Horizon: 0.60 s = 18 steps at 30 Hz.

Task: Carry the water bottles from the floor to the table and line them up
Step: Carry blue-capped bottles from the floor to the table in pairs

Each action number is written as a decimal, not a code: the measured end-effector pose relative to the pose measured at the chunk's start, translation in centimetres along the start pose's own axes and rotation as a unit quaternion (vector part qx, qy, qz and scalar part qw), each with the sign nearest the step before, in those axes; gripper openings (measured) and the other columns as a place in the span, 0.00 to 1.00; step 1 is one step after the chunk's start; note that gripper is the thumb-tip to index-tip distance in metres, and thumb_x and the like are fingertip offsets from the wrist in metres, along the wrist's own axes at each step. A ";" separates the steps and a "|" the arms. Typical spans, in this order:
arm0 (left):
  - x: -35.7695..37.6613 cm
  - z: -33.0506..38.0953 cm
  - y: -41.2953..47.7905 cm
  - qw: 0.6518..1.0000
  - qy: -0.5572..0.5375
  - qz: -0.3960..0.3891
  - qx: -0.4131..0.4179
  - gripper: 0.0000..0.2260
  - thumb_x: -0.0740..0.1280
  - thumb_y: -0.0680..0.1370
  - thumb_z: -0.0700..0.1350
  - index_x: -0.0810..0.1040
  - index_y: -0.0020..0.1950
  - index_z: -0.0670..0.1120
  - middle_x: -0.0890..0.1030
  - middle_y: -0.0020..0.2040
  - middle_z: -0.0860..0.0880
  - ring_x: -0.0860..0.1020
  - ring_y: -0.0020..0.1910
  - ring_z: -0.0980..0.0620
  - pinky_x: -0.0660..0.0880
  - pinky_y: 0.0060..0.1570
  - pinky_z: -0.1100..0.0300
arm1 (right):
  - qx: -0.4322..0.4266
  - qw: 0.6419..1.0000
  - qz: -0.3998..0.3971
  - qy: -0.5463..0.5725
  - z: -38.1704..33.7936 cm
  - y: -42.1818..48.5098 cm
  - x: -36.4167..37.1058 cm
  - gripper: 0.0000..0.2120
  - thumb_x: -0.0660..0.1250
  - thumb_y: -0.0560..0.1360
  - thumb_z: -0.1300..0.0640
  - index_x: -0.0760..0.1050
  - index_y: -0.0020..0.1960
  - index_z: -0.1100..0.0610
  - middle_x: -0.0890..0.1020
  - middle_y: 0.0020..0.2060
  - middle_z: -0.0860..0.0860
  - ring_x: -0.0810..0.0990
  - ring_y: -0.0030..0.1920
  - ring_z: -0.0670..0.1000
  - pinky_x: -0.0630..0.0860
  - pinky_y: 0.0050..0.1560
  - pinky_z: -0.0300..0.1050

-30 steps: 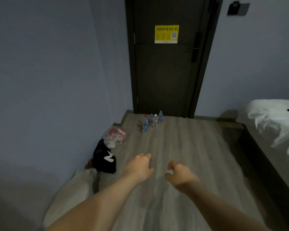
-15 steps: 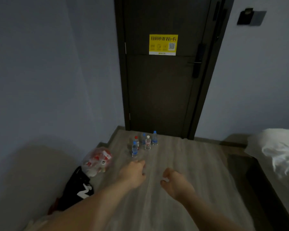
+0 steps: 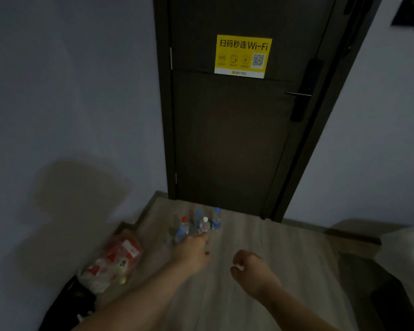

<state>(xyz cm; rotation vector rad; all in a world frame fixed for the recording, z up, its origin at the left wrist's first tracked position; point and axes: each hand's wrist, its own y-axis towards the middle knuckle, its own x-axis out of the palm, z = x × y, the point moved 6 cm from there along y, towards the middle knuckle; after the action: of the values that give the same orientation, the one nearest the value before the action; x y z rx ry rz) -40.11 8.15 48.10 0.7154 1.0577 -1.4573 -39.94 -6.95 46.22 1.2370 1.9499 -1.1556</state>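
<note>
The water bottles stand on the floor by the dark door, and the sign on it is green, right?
No, the sign is yellow, not green; the head view shows it. The water bottles do stand on the floor by the dark door.

The left hand (image 3: 193,255) is reached forward at the end of an outstretched forearm (image 3: 141,298), fingers seemingly relaxed though blurred, while the right hand (image 3: 255,271) is held nearer, fingers loosely curled round nothing.
</note>
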 end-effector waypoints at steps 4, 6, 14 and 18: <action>-1.7 -1.3 7.6 1.000 0.012 -0.014 -0.018 0.14 0.62 0.77 0.47 0.71 0.62 0.48 0.75 0.62 0.47 0.74 0.59 0.49 0.73 0.59 0.54 | -0.014 1.000 0.004 -0.001 -1.6 7.7 -2.1 0.13 0.62 0.76 0.49 0.69 0.60 0.49 0.75 0.55 0.48 0.75 0.52 0.47 0.74 0.53 0.43; -1.9 -2.1 10.5 0.999 0.000 -0.028 -0.023 0.15 0.62 0.77 0.46 0.71 0.63 0.49 0.74 0.63 0.48 0.74 0.60 0.49 0.72 0.60 0.54 | -0.025 1.000 -0.006 -0.008 -2.0 11.0 -2.5 0.13 0.62 0.76 0.49 0.70 0.59 0.49 0.75 0.54 0.48 0.74 0.49 0.45 0.73 0.51 0.41; -0.6 -4.2 23.4 0.993 0.019 -0.082 -0.080 0.16 0.59 0.79 0.49 0.70 0.65 0.47 0.73 0.65 0.46 0.73 0.63 0.46 0.69 0.62 0.55 | -0.020 0.994 -0.105 -0.032 -0.5 25.6 -3.6 0.14 0.60 0.76 0.50 0.70 0.61 0.52 0.75 0.58 0.51 0.74 0.57 0.49 0.72 0.56 0.43; 0.9 -4.4 31.0 0.989 -0.019 -0.083 -0.120 0.20 0.58 0.80 0.47 0.63 0.72 0.45 0.71 0.69 0.45 0.71 0.66 0.47 0.66 0.64 0.58 | -0.045 0.988 -0.132 -0.061 0.5 34.4 -5.8 0.15 0.60 0.77 0.50 0.69 0.61 0.53 0.74 0.60 0.52 0.73 0.60 0.51 0.72 0.59 0.45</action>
<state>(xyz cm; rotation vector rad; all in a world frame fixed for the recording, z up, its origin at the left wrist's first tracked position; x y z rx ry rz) -10.61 13.16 38.92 0.4344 1.2610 -1.4460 -6.32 -2.81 37.88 0.8587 2.0924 -1.2243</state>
